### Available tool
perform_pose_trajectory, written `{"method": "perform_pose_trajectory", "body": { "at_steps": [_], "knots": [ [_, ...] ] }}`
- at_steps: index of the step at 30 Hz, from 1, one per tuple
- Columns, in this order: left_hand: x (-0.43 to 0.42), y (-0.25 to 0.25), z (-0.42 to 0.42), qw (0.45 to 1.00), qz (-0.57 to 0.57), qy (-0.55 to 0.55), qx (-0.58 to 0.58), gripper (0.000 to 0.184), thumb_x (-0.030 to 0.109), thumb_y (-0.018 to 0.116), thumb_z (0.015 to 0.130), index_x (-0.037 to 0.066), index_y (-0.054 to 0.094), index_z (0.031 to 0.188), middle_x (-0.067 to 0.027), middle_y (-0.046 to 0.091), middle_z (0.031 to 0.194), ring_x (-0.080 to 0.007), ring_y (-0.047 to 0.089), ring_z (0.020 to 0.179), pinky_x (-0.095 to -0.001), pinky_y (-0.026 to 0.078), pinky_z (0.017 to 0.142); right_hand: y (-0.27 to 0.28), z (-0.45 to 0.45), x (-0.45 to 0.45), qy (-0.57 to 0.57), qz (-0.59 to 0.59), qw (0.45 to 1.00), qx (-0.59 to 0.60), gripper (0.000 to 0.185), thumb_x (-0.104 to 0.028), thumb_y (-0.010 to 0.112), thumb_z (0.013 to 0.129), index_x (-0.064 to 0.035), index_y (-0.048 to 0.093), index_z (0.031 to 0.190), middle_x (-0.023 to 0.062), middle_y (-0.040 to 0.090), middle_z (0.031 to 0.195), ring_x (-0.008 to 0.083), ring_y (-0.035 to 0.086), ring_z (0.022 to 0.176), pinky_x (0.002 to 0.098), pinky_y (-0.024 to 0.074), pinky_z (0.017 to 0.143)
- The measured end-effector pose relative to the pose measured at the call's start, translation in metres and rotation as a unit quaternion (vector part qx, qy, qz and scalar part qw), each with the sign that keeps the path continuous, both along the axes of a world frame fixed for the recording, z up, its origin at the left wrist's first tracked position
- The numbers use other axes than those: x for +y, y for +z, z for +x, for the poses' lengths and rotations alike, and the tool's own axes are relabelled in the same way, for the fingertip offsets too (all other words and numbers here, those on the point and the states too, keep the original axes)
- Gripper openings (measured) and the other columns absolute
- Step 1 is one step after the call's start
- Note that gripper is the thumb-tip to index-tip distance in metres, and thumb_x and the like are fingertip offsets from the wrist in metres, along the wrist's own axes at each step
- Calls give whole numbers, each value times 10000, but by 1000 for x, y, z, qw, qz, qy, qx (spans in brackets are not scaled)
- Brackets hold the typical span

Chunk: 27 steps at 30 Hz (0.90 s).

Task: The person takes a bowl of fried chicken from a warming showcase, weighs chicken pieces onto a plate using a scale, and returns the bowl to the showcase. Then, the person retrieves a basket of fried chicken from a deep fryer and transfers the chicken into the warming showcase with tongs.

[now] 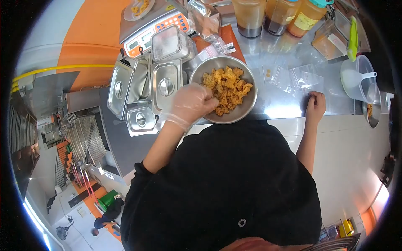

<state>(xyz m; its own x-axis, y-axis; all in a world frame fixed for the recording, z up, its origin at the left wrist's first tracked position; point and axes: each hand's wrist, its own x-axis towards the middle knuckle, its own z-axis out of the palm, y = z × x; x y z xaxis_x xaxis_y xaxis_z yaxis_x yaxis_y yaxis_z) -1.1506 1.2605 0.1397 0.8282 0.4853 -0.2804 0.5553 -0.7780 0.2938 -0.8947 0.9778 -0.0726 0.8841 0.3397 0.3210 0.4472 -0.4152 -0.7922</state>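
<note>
A steel mixing bowl (252, 98) holds a heap of golden fried pieces (228, 88), perhaps fried chicken. My left hand (190, 103), in a clear plastic glove, is over the bowl's left side. Its fingers are curled together near the fried pieces; anything in them is hidden. My right hand (316, 106) is bare and rests at the counter's front edge, right of the bowl. Its fingers are loosely curled, and I see nothing in them. Clear plastic bags (300, 78) lie on the counter between the bowl and my right hand.
Lidded steel pans (166, 85) and a clear container (167, 44) stand left of the bowl. A digital scale (146, 38) is behind them. Sauce jars (276, 16) line the back. A plastic tub (363, 79) sits at the right. Another person (109, 213) is far off, lower left.
</note>
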Motion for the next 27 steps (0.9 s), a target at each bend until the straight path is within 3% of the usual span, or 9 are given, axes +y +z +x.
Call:
{"method": "perform_pose_trajectory", "body": {
  "at_steps": [1,4,11,16,19,22,23,24,27],
  "knots": [
    [-3,-2,-1,986,111,-89,88,228,243,694,814,27,659,746,-157,659,777,-293,665,805,-409,519,724,0,0,0,2,3,1000,-6,138,35,525,791,-21,633,857,96,614,855,243,606,815,330,482,746],
    [-8,-12,-1,972,96,-94,193,274,313,699,776,40,670,770,-183,659,809,-362,641,815,-464,509,750,-2,1,1,6,10,1000,-17,140,36,517,807,-14,632,870,94,609,854,230,600,809,316,477,736],
    [7,-14,-5,991,88,-101,30,291,300,704,790,18,652,833,-184,633,782,-379,620,783,-482,499,734,-2,1,0,4,0,1000,-25,132,30,514,823,-4,630,878,94,607,855,218,595,797,311,477,725],
    [7,2,-8,958,-224,102,-146,285,125,780,740,47,661,987,-70,586,729,-152,518,656,-315,451,630,-2,1,-2,2,-10,1000,-19,136,27,517,799,-7,627,873,109,611,863,252,599,812,332,480,747],
    [9,41,-7,917,-263,139,-265,316,55,792,715,90,674,1006,-6,590,782,-86,443,683,-252,413,637,-4,2,-4,5,-17,1000,-23,130,28,516,801,-8,624,865,117,612,865,268,600,821,340,481,757],
    [43,118,-9,954,-24,43,-295,335,74,811,676,105,679,983,6,633,847,-89,480,717,-251,429,669,-13,5,-2,9,-10,999,-38,117,29,508,826,1,617,861,123,605,866,269,591,819,340,479,754],
    [68,146,-8,946,170,-23,-276,347,115,807,681,102,685,1005,-18,643,848,-120,529,726,-280,456,705,-15,6,-3,14,-10,999,-33,117,30,507,827,4,614,865,126,602,869,272,590,822,341,479,758],
    [85,174,3,959,81,164,-216,342,166,785,718,96,689,1038,-42,649,847,-172,565,754,-321,475,748,-15,6,-4,18,-13,999,-28,117,31,506,827,7,612,870,129,599,873,276,589,826,343,479,763],
    [167,198,37,915,364,75,-156,386,323,687,799,71,673,1091,-121,669,1003,-272,629,947,-374,485,854,-12,4,-2,20,-8,1000,-13,114,35,503,828,9,606,871,129,587,871,275,586,826,339,475,765]
  ]
}}
